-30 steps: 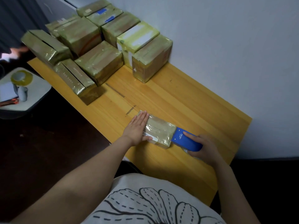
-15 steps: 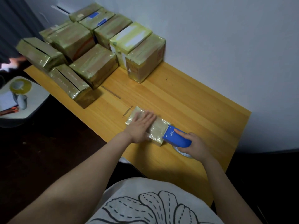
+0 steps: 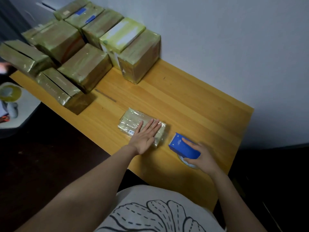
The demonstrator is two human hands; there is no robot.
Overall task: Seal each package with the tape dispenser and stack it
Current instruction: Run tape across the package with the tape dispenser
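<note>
Small flat tape-wrapped cardboard package (image 3: 142,125) lies on the yellow wooden table (image 3: 192,104), near the front edge. Left hand (image 3: 145,136) rests flat on it, fingers straight and together. Right hand (image 3: 199,156) grips the blue plastic tape dispenser (image 3: 183,147), fingers curled round it; the dispenser sits just right of the package, not touching it. Stack of taped brown boxes (image 3: 87,67) at the table's far left, against the wall.

One wide-angle camera sits on the person's head. It faces forward and steeply down on the wooden table (image 3: 192,104), close enough that the left hand (image 3: 147,136) and right hand (image 3: 203,158) are mid-frame and the shirt (image 3: 150,198) fills the bottom; the wall (image 3: 234,47) closes the far side.
</note>
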